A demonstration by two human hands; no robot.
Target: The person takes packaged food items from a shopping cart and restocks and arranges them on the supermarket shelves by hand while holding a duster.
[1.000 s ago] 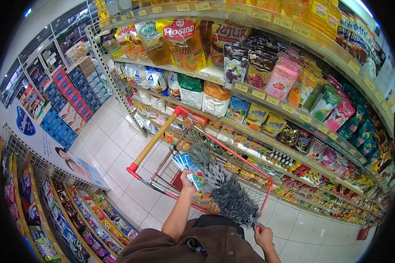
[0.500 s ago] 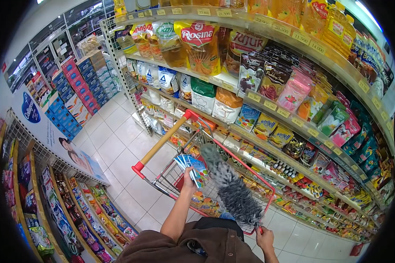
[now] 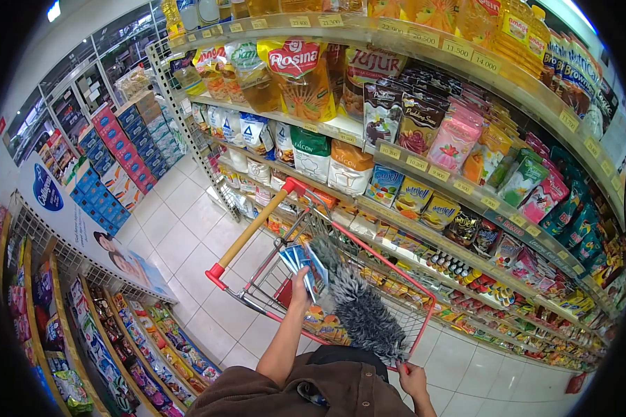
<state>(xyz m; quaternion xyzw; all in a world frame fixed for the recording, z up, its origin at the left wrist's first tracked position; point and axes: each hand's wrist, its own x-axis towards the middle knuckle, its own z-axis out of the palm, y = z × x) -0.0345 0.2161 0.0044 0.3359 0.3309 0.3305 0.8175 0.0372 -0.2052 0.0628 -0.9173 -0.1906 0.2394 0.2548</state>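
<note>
My left hand (image 3: 300, 286) is closed around a fanned bunch of blue-and-white packets (image 3: 293, 258), held over the shopping cart (image 3: 256, 231). My right hand (image 3: 413, 379), low on the right by the cart's red rim, grips the end of a fluffy grey duster (image 3: 368, 309). The duster's handle is mostly hidden by the fingers. Its furry head slants up and left across the cart, beside the packets but apart from my left hand. Wire mesh and some colourful packs show beneath it.
Tall shelves (image 3: 459, 184) on the right hold oil pouches, flour bags and jelly packets behind price strips. Snack racks (image 3: 111, 333) curve along the left. Stacked boxes (image 3: 118, 142) stand at the back left, past a printed white panel (image 3: 83, 215). White tiles (image 3: 188, 219) floor the aisle.
The view has shifted slightly, so the shelves sit a little further left. The duster's lower end and my right hand have moved slightly left. The packets are still in my left hand.
</note>
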